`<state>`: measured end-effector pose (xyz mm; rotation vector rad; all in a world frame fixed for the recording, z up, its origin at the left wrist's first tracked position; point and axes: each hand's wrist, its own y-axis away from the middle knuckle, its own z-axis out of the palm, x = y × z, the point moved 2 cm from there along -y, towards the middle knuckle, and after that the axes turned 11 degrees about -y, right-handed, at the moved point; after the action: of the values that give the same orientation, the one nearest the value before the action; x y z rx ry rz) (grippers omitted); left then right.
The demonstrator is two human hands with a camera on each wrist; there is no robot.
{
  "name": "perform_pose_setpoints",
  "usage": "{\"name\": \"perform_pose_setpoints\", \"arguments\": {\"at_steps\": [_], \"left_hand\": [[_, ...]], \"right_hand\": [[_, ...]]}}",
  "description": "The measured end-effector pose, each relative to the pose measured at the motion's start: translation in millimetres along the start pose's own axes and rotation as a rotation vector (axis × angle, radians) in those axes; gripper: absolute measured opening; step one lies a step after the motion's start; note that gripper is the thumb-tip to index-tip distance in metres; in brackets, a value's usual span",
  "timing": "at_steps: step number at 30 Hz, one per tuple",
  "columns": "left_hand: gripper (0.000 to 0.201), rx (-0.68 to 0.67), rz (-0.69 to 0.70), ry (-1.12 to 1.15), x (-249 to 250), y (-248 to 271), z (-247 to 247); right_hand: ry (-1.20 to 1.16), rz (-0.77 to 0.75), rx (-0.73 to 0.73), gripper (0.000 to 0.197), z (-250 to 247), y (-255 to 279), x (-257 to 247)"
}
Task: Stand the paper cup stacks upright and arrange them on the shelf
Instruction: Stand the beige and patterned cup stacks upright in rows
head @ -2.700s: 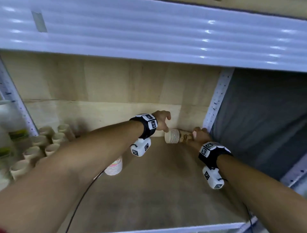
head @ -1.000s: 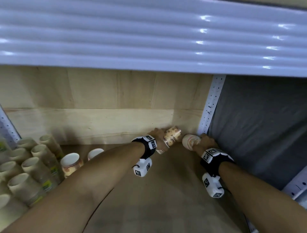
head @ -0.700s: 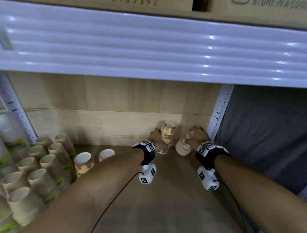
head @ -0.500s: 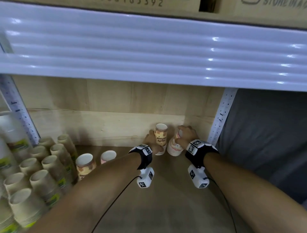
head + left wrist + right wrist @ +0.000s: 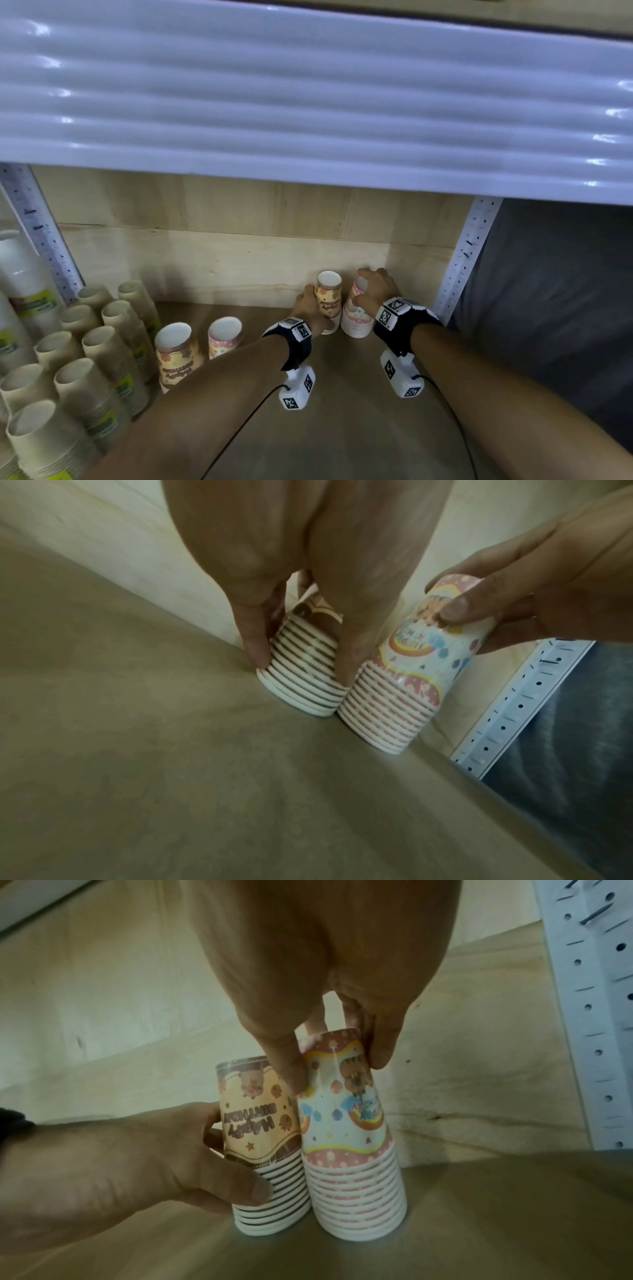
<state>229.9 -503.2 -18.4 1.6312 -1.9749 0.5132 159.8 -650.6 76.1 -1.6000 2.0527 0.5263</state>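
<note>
Two printed paper cup stacks stand rims-down, side by side, in the back right corner of the wooden shelf board (image 5: 342, 411). My left hand (image 5: 310, 308) grips the brown-and-yellow stack (image 5: 329, 301) low down, thumb and fingers round its rims (image 5: 301, 680). My right hand (image 5: 373, 291) pinches the pink stack (image 5: 356, 315) near its top, thumb and fingers on either side (image 5: 352, 1150). In the right wrist view the brown-and-yellow stack (image 5: 263, 1137) touches the pink one, and my left hand (image 5: 137, 1164) wraps it from the left.
Several plain brown cup stacks (image 5: 85, 359) crowd the left end, with a brown printed stack (image 5: 174, 356) and a pink one (image 5: 224, 337) beside them. A white perforated post (image 5: 469, 253) bounds the right side. A white ribbed shelf (image 5: 308, 102) hangs low overhead.
Both stacks went from lying on their sides to tilted, then to standing. My hands drew them together against the back panel.
</note>
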Motion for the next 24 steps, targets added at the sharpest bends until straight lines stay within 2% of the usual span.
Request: {"name": "perform_pose_setpoints", "arguments": {"at_steps": [4,6,8,12,15,18,21,24], "left_hand": [[0.079,-0.030,0.022,0.001,6,1,-11],[0.087,-0.010,0.034,0.055,13,0,-21],[0.086,0.031,0.051,0.133,23,0,-33],[0.074,0.079,0.077,0.135,44,3,-53],[0.068,0.027,0.046,0.037,52,0,-58],[0.047,-0.012,0.053,-0.090,54,-3,-58],[0.035,0.025,0.061,-0.119,54,-7,-54],[0.027,0.026,0.086,-0.133,58,-5,-56]], "right_hand": [[-0.040,0.028,-0.010,0.064,-1,-2,-2],[-0.036,0.026,0.022,0.066,-5,-5,-5],[-0.010,0.044,0.078,0.064,-9,-7,-9],[0.173,-0.002,0.080,0.056,-13,-8,-20],[0.317,-0.118,0.030,0.039,-14,-4,-19],[0.371,-0.202,-0.045,0.033,-16,1,-17],[0.351,-0.234,-0.051,0.030,-19,4,-20],[0.213,-0.129,-0.025,0.023,-22,-1,-20]]}}
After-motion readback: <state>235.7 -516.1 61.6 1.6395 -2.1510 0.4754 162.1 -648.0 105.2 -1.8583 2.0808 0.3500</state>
